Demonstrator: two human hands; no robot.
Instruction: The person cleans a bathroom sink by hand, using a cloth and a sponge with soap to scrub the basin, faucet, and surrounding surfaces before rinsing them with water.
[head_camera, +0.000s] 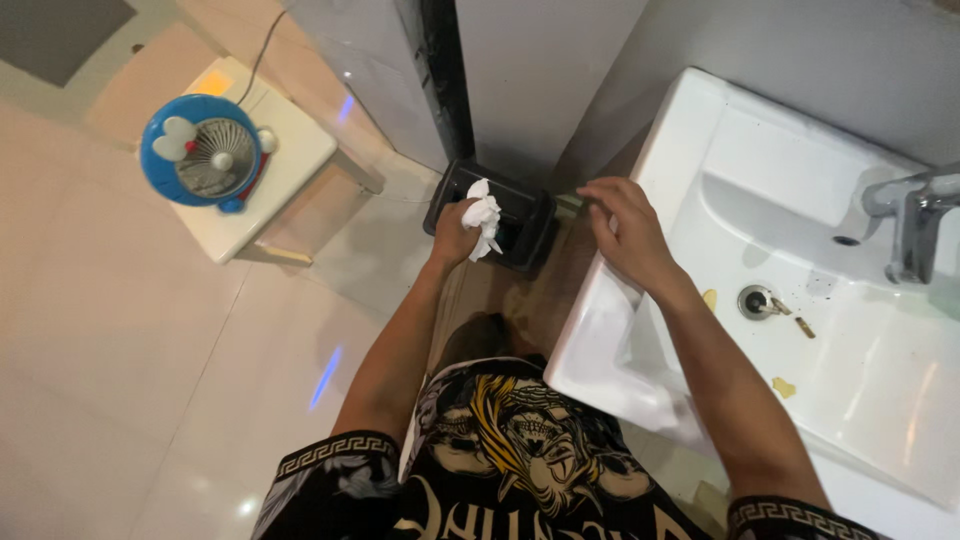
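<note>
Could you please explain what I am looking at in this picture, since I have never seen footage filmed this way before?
There is no machine here: a person wears a camera on the head, so the one picture looks straight down along their own arms and patterned black shirt to a tiled floor.

The left hand holds a crumpled white tissue over a small black bin that stands on the floor against the wall. The right hand is loosely curled above the corner of a white washbasin; whether its fingers hold anything I cannot tell.

The basin has a metal tap, a drain and a few small yellowish scraps lying in it. To the left, a round blue and white fan sits on a white stool.
</note>
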